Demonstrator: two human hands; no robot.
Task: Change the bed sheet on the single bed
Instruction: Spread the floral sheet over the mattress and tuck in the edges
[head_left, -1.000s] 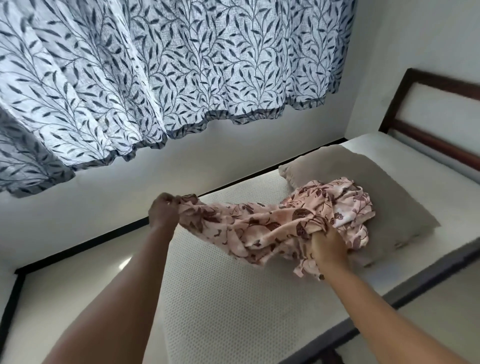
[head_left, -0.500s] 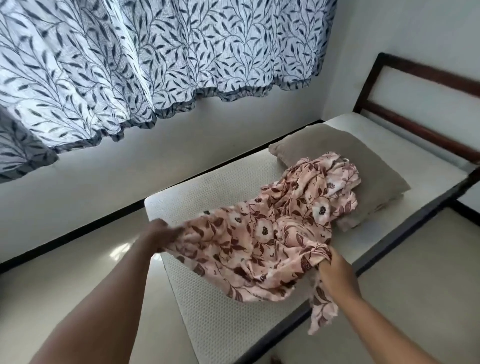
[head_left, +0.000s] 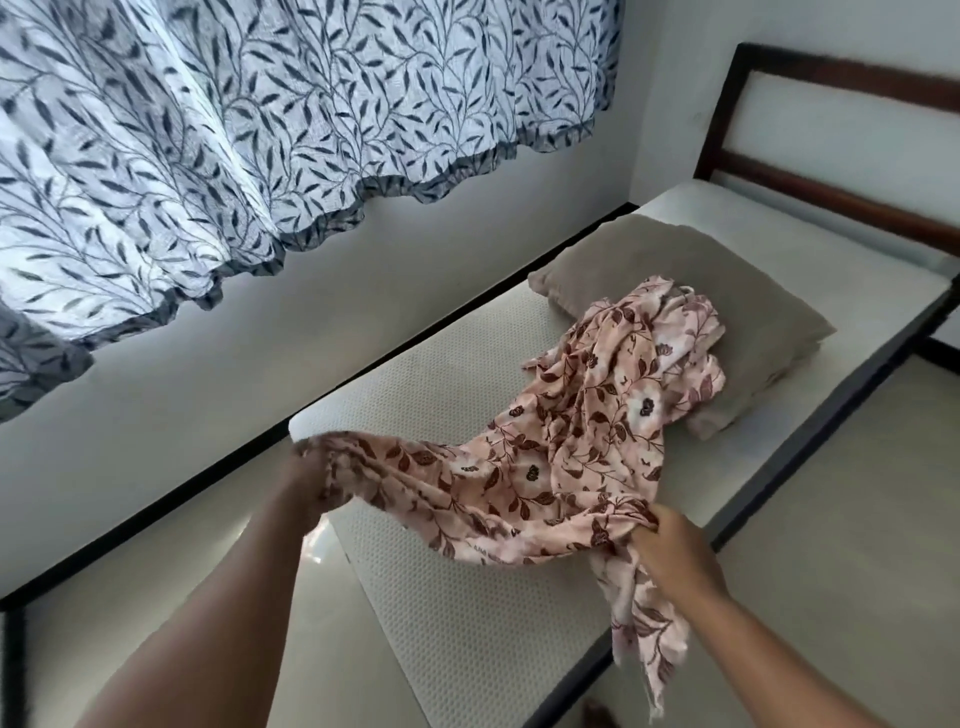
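Fingers of your left hand (head_left: 311, 480) and right hand (head_left: 675, 540) grip the floral sheet (head_left: 561, 467). It trails toward two o'clock, onto the pillow (head_left: 675, 265).

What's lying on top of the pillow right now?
The bunched far end of the floral sheet lies over the near half of the grey pillow. The left hand and right hand grip its near end. Whatever is under the bunch is hidden.
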